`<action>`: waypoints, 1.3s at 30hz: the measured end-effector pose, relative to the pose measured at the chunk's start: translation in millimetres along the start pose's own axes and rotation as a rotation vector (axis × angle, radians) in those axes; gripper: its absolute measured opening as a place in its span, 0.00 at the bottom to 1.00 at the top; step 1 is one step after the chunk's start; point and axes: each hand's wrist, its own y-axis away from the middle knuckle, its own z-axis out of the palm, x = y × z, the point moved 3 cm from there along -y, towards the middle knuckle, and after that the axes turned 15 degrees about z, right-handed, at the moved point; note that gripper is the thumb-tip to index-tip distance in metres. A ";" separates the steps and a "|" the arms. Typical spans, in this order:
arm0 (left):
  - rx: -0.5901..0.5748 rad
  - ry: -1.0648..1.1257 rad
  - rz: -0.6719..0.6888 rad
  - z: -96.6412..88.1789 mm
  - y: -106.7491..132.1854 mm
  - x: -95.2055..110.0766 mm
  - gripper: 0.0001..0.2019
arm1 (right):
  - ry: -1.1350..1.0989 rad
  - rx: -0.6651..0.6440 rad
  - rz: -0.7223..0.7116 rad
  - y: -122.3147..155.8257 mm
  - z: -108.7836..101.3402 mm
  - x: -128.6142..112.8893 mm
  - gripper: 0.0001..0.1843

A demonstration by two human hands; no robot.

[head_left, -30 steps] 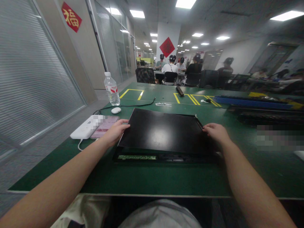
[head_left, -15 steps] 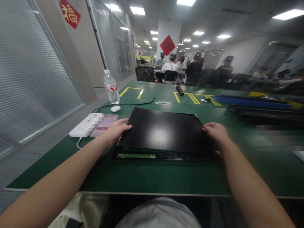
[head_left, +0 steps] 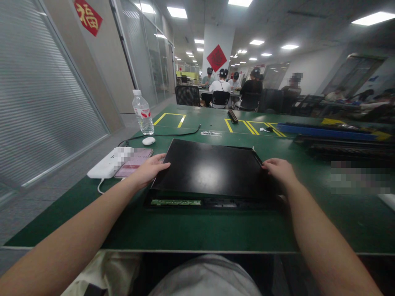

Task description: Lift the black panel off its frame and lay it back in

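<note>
A glossy black flat panel [head_left: 197, 170], apparently a screen, lies in the middle of the green table. Its near edge sits raised above a thin black frame [head_left: 234, 203], and a green circuit board strip [head_left: 175, 202] shows along the frame's near left side. My left hand [head_left: 153, 166] is closed on the panel's left edge, thumb on top and the other fingers at the side, partly hidden. At the right edge, my right hand [head_left: 279, 169] pinches with its fingertips; whether it grips the panel, the frame or both I cannot tell.
On the left of the table [head_left: 197, 234] are a white power bank [head_left: 106, 162], a phone [head_left: 134, 162], a white earbud case [head_left: 148, 141], a water bottle [head_left: 142, 113] and a black cable [head_left: 173, 135]. Blue and black strips [head_left: 327, 130] lie at the right. Several people sit beyond.
</note>
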 end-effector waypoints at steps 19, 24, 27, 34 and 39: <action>0.043 -0.433 0.279 -11.6 -7.6 9.5 0.20 | -0.040 -0.012 -0.004 -1.6 0.2 2.2 0.09; -0.023 -0.524 0.263 -10.3 -6.7 6.8 0.15 | -0.120 -0.053 0.021 -1.9 -0.9 3.4 0.09; -0.094 -0.526 0.243 -9.9 -8.1 2.1 0.14 | -0.166 -0.105 0.052 0.2 -2.4 1.1 0.08; -0.115 -0.637 0.310 -16.6 -16.4 -7.4 0.11 | -0.233 -0.157 0.117 3.9 -4.6 -2.8 0.04; -0.044 -0.673 0.292 -22.0 -17.9 -11.6 0.15 | -0.273 -0.168 0.102 0.0 -3.3 0.8 0.04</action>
